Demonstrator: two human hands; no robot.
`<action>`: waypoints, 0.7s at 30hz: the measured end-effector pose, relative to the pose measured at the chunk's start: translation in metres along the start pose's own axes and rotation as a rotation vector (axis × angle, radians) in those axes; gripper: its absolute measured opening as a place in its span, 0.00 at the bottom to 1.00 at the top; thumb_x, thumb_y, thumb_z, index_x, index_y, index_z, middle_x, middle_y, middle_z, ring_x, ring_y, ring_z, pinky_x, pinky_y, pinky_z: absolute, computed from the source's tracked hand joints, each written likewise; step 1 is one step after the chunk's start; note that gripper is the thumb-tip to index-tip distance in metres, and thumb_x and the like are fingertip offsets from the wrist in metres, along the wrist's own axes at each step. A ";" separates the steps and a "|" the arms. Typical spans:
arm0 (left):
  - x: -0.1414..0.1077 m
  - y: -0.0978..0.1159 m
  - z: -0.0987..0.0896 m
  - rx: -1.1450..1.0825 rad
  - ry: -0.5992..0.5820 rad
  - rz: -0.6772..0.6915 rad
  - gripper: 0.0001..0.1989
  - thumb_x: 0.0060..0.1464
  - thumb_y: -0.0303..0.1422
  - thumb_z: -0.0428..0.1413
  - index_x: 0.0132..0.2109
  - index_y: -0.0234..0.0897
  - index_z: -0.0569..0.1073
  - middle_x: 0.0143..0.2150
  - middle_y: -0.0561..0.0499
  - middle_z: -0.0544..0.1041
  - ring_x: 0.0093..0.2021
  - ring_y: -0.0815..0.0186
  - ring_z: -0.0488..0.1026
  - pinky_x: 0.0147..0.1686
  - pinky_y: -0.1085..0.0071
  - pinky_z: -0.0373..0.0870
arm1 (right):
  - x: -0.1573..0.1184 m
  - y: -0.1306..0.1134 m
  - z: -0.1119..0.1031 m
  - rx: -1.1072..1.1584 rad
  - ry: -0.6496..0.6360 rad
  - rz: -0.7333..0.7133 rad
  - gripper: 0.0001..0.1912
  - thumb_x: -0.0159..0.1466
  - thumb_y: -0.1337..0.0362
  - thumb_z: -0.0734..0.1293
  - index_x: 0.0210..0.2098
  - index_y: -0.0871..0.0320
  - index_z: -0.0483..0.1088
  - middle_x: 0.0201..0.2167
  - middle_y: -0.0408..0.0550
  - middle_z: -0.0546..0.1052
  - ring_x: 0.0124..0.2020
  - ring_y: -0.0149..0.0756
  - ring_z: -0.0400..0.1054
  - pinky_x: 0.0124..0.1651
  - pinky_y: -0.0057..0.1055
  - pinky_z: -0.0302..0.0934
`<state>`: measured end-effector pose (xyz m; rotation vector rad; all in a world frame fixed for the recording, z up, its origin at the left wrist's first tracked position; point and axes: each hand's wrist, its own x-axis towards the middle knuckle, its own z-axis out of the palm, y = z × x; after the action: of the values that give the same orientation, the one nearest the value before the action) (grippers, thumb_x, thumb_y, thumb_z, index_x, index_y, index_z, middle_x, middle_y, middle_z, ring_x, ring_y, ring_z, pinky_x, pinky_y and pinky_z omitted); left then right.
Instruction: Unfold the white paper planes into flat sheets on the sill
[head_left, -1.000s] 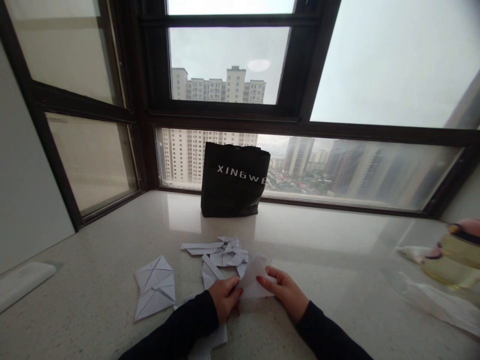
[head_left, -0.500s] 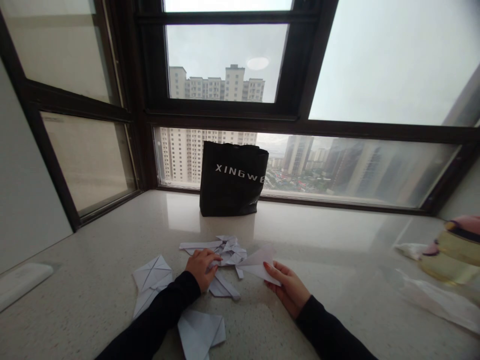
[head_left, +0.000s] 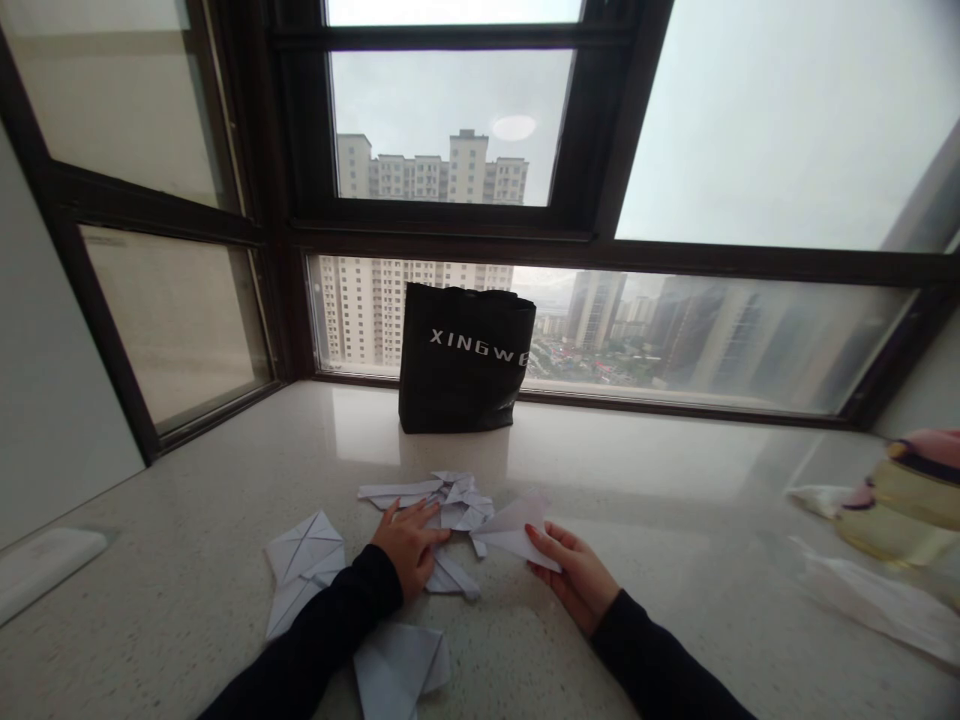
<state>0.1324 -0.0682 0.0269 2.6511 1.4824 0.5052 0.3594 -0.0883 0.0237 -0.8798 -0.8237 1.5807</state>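
My right hand (head_left: 574, 572) pinches a folded white paper triangle (head_left: 517, 530) between thumb and fingers, its point toward the left. My left hand (head_left: 411, 545) rests fingers apart at the near side of a pile of folded paper pieces (head_left: 461, 503), touching them; it grips nothing that I can see. A flat folded strip of paper (head_left: 452, 577) lies just right of its wrist. Under and beside my left sleeve are a creased paper sheet (head_left: 307, 550) and a larger folded paper (head_left: 401, 668), both partly hidden by the arm.
A black bag (head_left: 465, 360) with white lettering stands by the window at the back of the pale speckled counter (head_left: 660, 480). At the right are a yellowish container (head_left: 896, 515) and a clear plastic wrapper (head_left: 877, 600). A white object (head_left: 52, 565) lies at the left edge.
My left hand has shifted slightly toward me, and its fingers have spread and flattened over the papers. My right hand keeps the paper triangle in nearly the same spot.
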 end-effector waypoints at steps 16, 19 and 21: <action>0.008 -0.014 -0.017 -0.493 0.571 -0.159 0.17 0.48 0.35 0.45 0.44 0.33 0.66 0.42 0.46 0.71 0.36 0.66 0.70 0.36 0.72 0.65 | -0.001 -0.002 0.001 0.069 0.014 0.020 0.10 0.43 0.66 0.72 0.25 0.63 0.70 0.22 0.44 0.72 0.21 0.24 0.64 0.23 0.17 0.60; 0.010 -0.018 -0.012 -0.600 0.611 -0.206 0.18 0.48 0.36 0.45 0.44 0.31 0.66 0.35 0.47 0.73 0.25 0.70 0.70 0.26 0.76 0.67 | -0.001 -0.002 0.002 0.081 0.015 0.025 0.10 0.43 0.66 0.72 0.25 0.64 0.70 0.21 0.44 0.72 0.21 0.24 0.64 0.23 0.16 0.60; 0.011 -0.019 -0.010 -0.641 0.619 -0.224 0.17 0.47 0.36 0.45 0.43 0.31 0.66 0.30 0.49 0.73 0.20 0.72 0.67 0.20 0.77 0.64 | -0.001 -0.002 0.002 0.078 0.007 0.026 0.11 0.43 0.66 0.72 0.25 0.64 0.71 0.21 0.45 0.72 0.21 0.23 0.64 0.23 0.16 0.60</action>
<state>0.1189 -0.0502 0.0348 1.8787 1.3741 1.5632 0.3587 -0.0890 0.0271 -0.8428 -0.7435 1.6206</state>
